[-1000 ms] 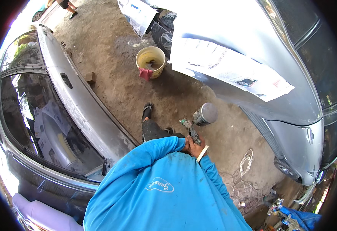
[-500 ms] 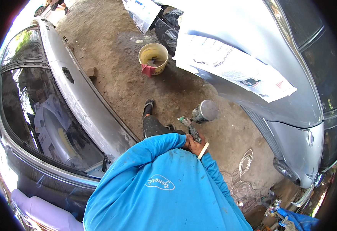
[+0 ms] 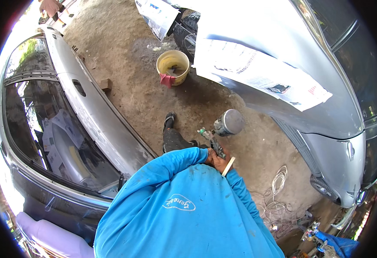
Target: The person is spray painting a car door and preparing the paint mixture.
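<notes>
My two hands are close together in front of my blue-sleeved body. My right hand (image 3: 221, 163) is closed, with a pale flat strip (image 3: 228, 167) sticking out beside its wrist side. A dark, worn tool (image 3: 216, 146) with a green far end points away from the hands; its exact kind does not show. My left hand (image 3: 209, 157) is mostly hidden by the sleeve and lies against the right hand. Just beyond the tool stands a round grey-lidded can (image 3: 231, 122) with smeared sides.
A silver car (image 3: 74, 103) lines the left side; another grey car (image 3: 279, 116), partly covered with newspaper (image 3: 257, 71), stands at right. A yellow bucket (image 3: 173, 81) with a red cloth sits ahead. Coiled cable (image 3: 279, 180) lies at right. A person (image 3: 53, 7) is at far left.
The view has shifted slightly. My hands and the dark tool keep nearly the same pose. The distant person at upper left has come further into view.
</notes>
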### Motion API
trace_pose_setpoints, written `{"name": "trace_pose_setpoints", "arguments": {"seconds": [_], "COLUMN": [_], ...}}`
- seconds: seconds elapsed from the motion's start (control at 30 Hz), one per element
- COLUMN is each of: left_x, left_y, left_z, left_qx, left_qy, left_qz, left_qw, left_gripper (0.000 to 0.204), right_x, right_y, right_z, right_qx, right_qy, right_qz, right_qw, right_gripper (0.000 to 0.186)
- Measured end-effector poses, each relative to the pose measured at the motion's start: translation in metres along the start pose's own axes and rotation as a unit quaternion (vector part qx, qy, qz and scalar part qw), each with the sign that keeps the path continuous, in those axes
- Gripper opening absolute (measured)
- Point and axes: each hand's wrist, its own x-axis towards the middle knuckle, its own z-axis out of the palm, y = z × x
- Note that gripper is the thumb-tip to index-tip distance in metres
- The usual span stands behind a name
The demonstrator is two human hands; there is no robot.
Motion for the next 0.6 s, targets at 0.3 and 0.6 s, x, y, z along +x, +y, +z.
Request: {"name": "trace_pose_setpoints", "arguments": {"seconds": [0.3, 0.6], "left_x": [-0.003, -0.007], "left_y": [0.0, -0.001], "left_z": [-0.003, -0.005], "left_qx": [0.017, 0.03], "left_qy": [0.0, 0.011], "left_qz": [0.005, 0.011], "left_qw": [1.0, 0.999], "left_gripper": [0.035, 0.035], "right_x": [0.003, 0.005], "right_y": [-0.001, -0.003], "right_z": [0.004, 0.006], "right_qx": [0.052, 0.047], "right_qy": [-0.013, -0.003], "right_qz": [-0.01, -0.033], "right_qw": [0.998, 0.998], "right_gripper": [0.034, 0.033]}}
